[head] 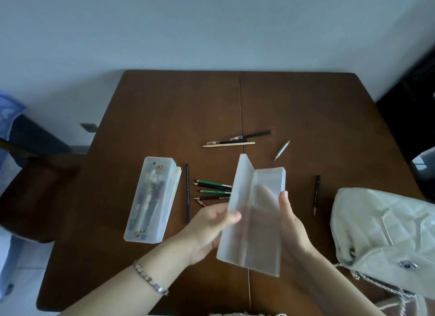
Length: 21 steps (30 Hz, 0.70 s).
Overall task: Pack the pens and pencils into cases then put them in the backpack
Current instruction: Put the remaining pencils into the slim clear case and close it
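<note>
- open case: translucent plastic, hinged, nothing visible inside. Held above the table in front of the person, splayed in a shallow V, long axis running away from the body.
- left hand: grips the case's left flap, thumb across its inner face.
- right hand: holds the right half, thumb over the edge, fingers dimly visible through the plastic.
- green pencils: small cluster flat on the table, just beyond the left hand, far ends hidden behind the left flap. Long axes crosswise to the case, points leftward. Judged the likeliest next pick, left hand nearer.
- other strays: dark pencil just beside the filled case; far group; silver pencil; lone pencil towards the right.
- filled case: closed, at left, pens showing through.
- backpack: white, quilted, at the table's right edge.
</note>
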Each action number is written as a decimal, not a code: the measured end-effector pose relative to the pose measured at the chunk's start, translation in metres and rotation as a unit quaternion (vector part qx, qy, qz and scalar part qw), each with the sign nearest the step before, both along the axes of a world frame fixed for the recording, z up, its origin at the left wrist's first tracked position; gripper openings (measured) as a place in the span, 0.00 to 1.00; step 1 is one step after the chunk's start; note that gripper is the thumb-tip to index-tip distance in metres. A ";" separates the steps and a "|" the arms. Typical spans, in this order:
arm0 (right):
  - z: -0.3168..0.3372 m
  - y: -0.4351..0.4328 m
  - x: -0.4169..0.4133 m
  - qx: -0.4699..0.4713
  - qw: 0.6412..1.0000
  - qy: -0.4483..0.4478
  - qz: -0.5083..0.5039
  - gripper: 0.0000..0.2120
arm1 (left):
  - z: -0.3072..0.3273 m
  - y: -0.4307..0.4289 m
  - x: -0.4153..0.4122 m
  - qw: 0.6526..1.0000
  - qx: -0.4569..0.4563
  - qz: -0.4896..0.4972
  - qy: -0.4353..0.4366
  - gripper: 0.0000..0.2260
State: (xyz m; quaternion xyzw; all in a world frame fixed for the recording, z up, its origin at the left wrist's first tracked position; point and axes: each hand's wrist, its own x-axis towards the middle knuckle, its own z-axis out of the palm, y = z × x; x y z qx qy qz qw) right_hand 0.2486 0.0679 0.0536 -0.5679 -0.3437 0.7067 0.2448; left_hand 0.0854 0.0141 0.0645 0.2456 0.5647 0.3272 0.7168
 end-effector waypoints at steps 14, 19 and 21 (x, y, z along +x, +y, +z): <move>-0.085 0.014 -0.065 0.313 0.767 -0.372 0.419 0.16 | 0.012 0.025 -0.060 0.921 -0.028 0.251 0.295 0.20; -0.106 0.008 -0.089 0.274 0.702 -0.428 0.499 0.15 | 0.001 0.027 -0.072 0.905 -0.025 0.242 0.350 0.21; -0.108 0.011 -0.087 0.264 0.710 -0.419 0.500 0.16 | -0.003 0.026 -0.076 0.905 -0.030 0.250 0.343 0.21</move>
